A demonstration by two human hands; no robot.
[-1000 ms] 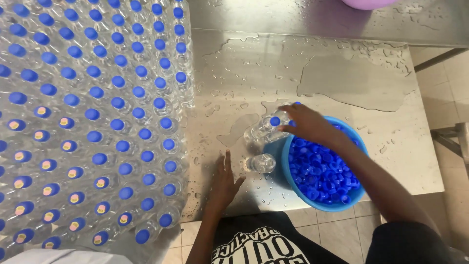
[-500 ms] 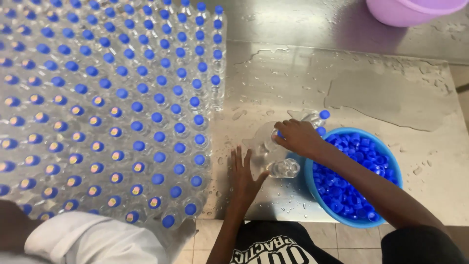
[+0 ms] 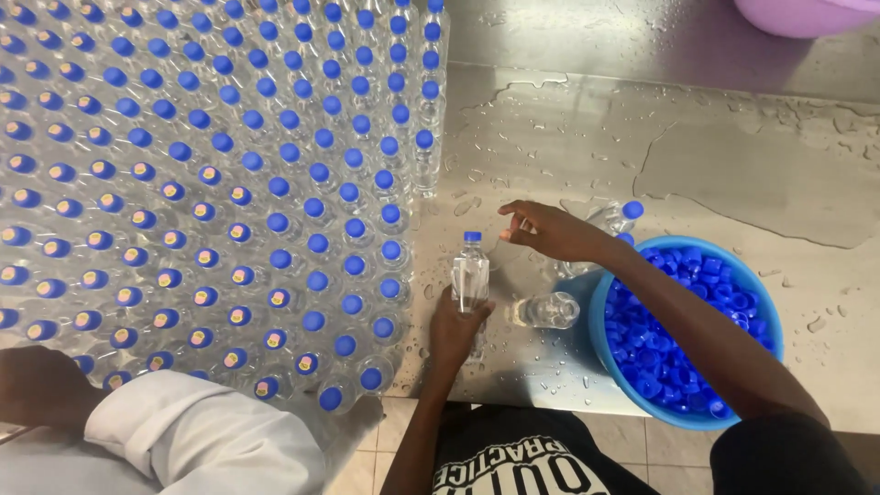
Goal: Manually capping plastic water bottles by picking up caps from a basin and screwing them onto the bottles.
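The left hand (image 3: 456, 328) is wrapped around the lower body of a clear plastic bottle (image 3: 471, 275), which stands upright on the wet steel table (image 3: 733, 174) and wears a blue cap. The fingers close on the bottle from below and behind, so the bottle's foot is hidden by the hand.

Up and to the right of that hand, the right hand (image 3: 550, 231) hovers just beside the capped bottle's top, its fingers drawn loosely together and pointing left; whether they pinch anything is hard to tell from this angle, and nothing shows between them. Under the right wrist lies an uncapped bottle (image 3: 546, 310) on its side, just right of the left hand. Behind the right hand a further capped bottle (image 3: 616, 216) lies tilted on the table, partly hidden by the hand.

Right of both hands, beneath the right forearm, sits a blue basin (image 3: 768, 316) heaped with loose blue caps (image 3: 660, 339).

To the left of the left hand, a dense block of upright capped bottles (image 3: 220, 183) fills that side of the table, its nearest row just beside the held bottle. Below that block, at the near left edge, another person's white sleeve (image 3: 202, 431) and hand (image 3: 37, 390) rest against the bottles. Far beyond the right hand, at the top edge, the rim of a pink basin (image 3: 807, 14) shows.
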